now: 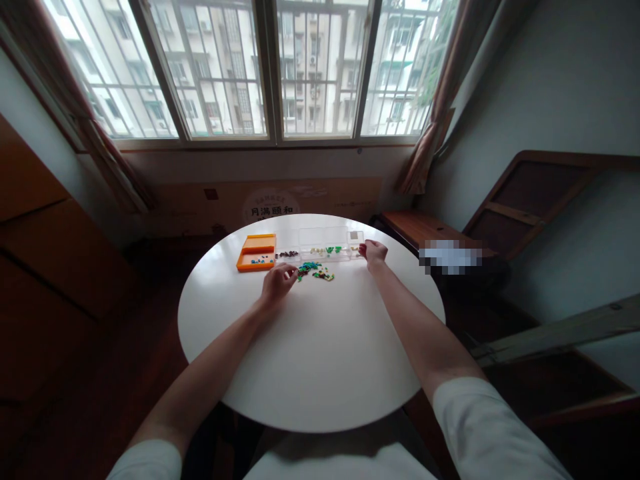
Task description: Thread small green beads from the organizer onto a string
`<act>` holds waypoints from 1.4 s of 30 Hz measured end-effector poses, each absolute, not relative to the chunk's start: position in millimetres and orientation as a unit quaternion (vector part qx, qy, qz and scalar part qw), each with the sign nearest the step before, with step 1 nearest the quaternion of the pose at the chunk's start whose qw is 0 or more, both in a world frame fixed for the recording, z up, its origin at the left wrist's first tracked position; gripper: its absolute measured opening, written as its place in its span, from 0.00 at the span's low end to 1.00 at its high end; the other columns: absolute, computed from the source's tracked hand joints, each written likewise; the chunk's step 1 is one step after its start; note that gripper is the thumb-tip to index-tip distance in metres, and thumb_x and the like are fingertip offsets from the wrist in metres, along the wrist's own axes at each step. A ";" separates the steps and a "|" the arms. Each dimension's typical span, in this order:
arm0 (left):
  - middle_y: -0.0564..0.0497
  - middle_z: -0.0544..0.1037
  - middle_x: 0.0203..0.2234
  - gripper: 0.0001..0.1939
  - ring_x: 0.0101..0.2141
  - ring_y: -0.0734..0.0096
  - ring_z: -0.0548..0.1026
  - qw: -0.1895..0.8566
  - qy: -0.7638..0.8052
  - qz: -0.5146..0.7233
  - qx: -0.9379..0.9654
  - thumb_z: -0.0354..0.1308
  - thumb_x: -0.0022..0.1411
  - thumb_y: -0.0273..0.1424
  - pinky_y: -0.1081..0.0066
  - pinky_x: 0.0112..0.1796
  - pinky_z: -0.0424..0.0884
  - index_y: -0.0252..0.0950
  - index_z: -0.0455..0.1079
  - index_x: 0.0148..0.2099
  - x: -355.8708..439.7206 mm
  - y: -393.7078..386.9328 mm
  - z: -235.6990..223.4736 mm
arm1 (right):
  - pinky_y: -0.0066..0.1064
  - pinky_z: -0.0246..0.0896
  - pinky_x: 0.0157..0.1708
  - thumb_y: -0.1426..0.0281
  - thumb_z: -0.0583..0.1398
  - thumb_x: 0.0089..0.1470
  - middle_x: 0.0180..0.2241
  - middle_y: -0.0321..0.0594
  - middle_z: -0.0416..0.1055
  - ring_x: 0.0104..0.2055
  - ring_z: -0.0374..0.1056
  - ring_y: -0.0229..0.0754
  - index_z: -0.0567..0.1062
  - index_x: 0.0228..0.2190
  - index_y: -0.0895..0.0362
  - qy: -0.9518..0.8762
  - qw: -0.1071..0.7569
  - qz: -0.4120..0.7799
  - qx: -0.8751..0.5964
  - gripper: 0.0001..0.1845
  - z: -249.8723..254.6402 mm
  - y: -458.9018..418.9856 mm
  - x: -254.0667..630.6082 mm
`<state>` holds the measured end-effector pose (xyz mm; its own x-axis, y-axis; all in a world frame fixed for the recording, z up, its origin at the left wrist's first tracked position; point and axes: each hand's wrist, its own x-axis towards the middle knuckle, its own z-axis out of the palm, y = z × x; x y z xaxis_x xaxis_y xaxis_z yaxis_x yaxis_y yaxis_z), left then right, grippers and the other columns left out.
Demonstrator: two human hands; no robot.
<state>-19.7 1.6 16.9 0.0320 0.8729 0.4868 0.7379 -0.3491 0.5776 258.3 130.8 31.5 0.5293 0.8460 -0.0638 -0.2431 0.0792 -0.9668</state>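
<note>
On the round white table (305, 360), a loose pile of small teal, green, brown and yellow pieces (310, 266) lies in front of a clear compartment box (324, 235). My left hand (279, 283) is at the pile's left side, fingers curled together; anything held there is too small to make out. Over the right end of the clear box, my right hand (375, 255) has its fingertips pinched, and what they hold is hidden. Separate compartments contain brown pieces (287, 254), pale yellow pieces (317, 251) and green pieces (333, 250).
An orange box (256, 267) with its lid raised stands left of the clear box, a few blue pieces inside. Beyond the table are a large printed cardboard panel (325, 190) and a barred window. A low wooden bench (415, 227) sits at the right.
</note>
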 end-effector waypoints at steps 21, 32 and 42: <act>0.52 0.65 0.13 0.21 0.19 0.72 0.65 0.143 0.658 0.420 0.609 0.41 0.61 0.33 0.73 0.26 0.58 0.37 0.56 0.15 -38.1 17.9 4.5 | 0.32 0.62 0.35 0.62 0.55 0.51 0.27 0.42 0.70 0.27 0.65 0.39 0.72 0.19 0.59 -0.636 0.505 0.129 -0.570 0.17 -6.8 104.5 255.5; 0.51 0.69 0.14 0.18 0.23 0.67 0.70 0.136 0.703 0.404 0.570 0.43 0.57 0.35 0.72 0.26 0.59 0.37 0.62 0.18 -37.4 19.6 3.2 | 0.43 0.58 0.47 0.62 0.55 0.57 0.35 0.48 0.66 0.42 0.61 0.49 0.76 0.27 0.58 -0.778 0.422 -0.053 -0.463 0.16 -2.2 80.0 244.2; 0.44 0.74 0.48 0.24 0.51 0.59 0.68 0.020 0.643 0.439 0.628 0.41 0.64 0.42 0.61 0.51 0.62 0.35 0.68 0.52 -27.7 13.0 10.4 | 0.46 0.47 0.54 0.57 0.53 0.57 0.55 0.49 0.61 0.58 0.50 0.55 0.66 0.55 0.56 -0.884 0.264 -0.141 -0.360 0.28 11.4 75.3 246.3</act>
